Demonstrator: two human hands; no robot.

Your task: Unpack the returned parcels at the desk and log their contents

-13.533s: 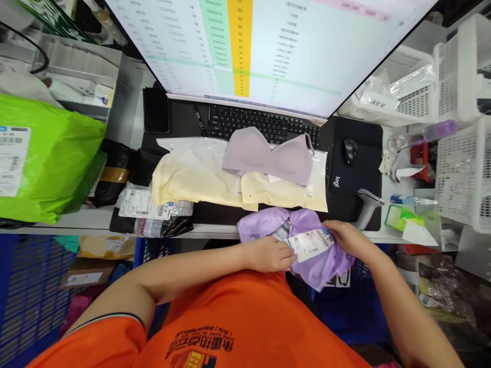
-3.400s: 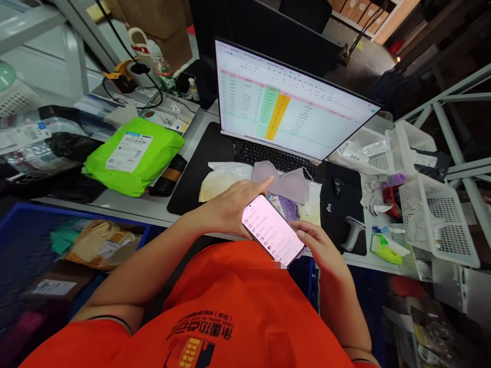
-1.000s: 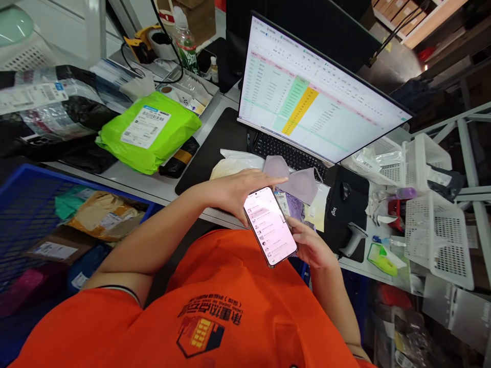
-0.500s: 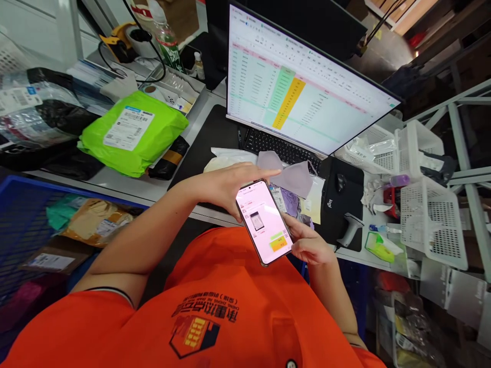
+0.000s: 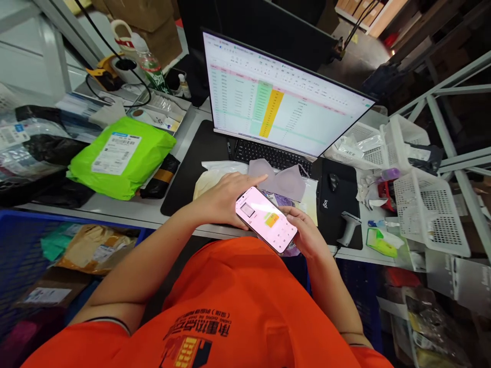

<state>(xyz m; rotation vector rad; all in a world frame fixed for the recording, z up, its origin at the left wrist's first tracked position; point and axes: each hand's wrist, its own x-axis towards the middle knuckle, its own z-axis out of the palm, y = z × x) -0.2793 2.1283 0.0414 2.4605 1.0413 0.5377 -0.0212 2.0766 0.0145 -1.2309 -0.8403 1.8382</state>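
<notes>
A smartphone [image 5: 266, 221] with a lit pink-white screen is held between my two hands, in front of the orange shirt. My left hand [image 5: 222, 200] wraps its upper left end, thumb below and index finger stretched out past the top edge. At the lower right edge my right hand [image 5: 306, 232] grips the phone with the thumb along its side; its other fingers are partly hidden behind it. Just beyond the phone lies a lilac bra [image 5: 282, 180] on pale plastic packaging. A black keyboard [image 5: 264, 154] sits behind it, below a monitor [image 5: 280, 97] showing a spreadsheet.
At the left are a bright green parcel [image 5: 123, 158] and a black-wrapped parcel [image 5: 38, 148]. A blue crate [image 5: 23, 220] holds more packages. To the right lie a mouse [image 5: 333, 182], a barcode scanner [image 5: 349, 228] and white baskets [image 5: 429, 209]. Bottles stand at the back left.
The phone has turned to a flatter slant, and its screen content has shifted upward with a keypad-like area now at the bottom. My left hand has moved slightly down and left. The camera view has shifted.
</notes>
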